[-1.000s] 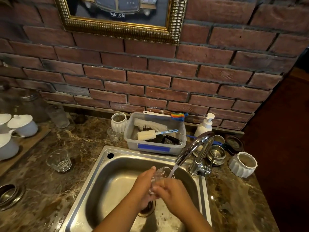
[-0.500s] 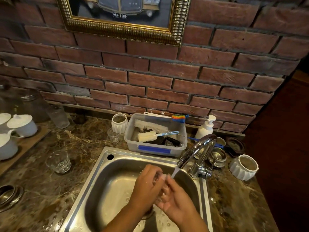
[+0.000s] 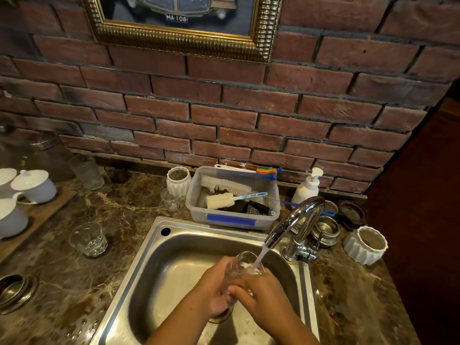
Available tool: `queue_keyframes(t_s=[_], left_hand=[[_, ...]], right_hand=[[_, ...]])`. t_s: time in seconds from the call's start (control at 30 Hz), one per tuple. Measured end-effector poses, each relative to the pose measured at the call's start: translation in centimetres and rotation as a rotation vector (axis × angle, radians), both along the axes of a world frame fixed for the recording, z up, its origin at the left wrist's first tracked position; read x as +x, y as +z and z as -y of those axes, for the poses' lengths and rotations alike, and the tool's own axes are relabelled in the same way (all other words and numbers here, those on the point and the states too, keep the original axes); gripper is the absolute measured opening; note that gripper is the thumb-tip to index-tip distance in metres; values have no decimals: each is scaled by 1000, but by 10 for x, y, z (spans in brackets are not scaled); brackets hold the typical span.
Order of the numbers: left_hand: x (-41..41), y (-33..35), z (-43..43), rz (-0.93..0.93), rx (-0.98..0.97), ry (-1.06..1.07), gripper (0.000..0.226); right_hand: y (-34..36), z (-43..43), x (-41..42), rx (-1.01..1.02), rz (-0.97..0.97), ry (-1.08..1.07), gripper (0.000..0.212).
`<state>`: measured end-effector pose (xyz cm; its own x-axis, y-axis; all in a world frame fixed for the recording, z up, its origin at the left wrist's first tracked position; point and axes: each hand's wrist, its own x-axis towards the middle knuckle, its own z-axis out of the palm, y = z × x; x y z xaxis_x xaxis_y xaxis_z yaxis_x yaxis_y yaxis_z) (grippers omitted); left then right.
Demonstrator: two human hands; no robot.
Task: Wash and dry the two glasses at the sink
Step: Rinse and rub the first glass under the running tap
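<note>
Over the steel sink I hold a clear glass under the running tap. Water streams into its open top. My left hand grips the glass from the left, and my right hand wraps round its lower part from the right. Most of the glass is hidden between the hands. A second clear glass stands upright on the marble counter, left of the sink.
A plastic tub with brushes sits behind the sink, a small glass and white ribbed cup beside it. Soap dispenser, steel bowls and another white cup crowd the right. White lidded pots stand far left.
The glass has come back up under the stream with its open top showing, after being covered by both hands half a second ago. Both hands shifted slightly around it.
</note>
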<state>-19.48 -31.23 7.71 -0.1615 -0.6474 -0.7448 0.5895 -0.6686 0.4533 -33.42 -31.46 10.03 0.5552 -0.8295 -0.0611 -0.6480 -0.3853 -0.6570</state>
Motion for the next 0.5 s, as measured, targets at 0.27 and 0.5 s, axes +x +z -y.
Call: queue_keyframes(t_s=[0.27, 0.5], left_hand=[[-6, -14, 0, 1427, -873, -308, 21], [-17, -3, 4, 944, -611, -129, 22]], right_hand=[[-9, 4, 7, 1292, 1040, -833, 38], [-6, 5, 3, 612, 728, -618, 28]])
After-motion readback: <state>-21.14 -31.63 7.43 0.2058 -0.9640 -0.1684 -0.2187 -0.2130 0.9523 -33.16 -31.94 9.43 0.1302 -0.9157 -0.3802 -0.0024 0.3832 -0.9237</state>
